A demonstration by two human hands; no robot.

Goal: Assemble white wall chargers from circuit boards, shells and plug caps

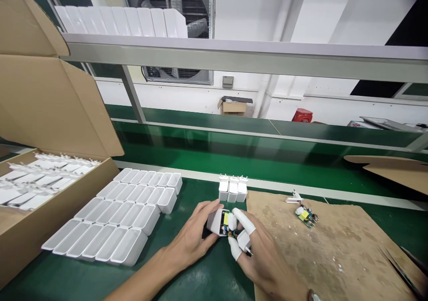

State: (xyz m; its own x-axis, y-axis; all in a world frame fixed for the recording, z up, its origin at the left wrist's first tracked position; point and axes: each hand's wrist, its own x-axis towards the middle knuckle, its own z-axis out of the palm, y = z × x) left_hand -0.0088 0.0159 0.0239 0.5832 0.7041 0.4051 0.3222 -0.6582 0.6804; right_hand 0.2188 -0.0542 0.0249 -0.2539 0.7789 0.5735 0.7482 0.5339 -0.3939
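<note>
My left hand [197, 230] is closed round a white plastic case [214, 222] with its open end facing right. A circuit board [228, 223] with a yellow component sits partly in that opening. My right hand [256, 247], with white covers on thumb and index finger, grips the board's right side, where a white plug part [244, 240] hangs. Behind the hands stand several white cases with plug parts [233, 188]. On the brown sheet [321, 252] lies another circuit board [305, 215], beside a small white plug part [294, 198].
Rows of open white cases [110, 223] stand left of my hands. An open cardboard box [96, 183] with white parts is at far left. Tweezers [399, 270] lie at the right. A metal shelf rail [234, 60] crosses above the green bench.
</note>
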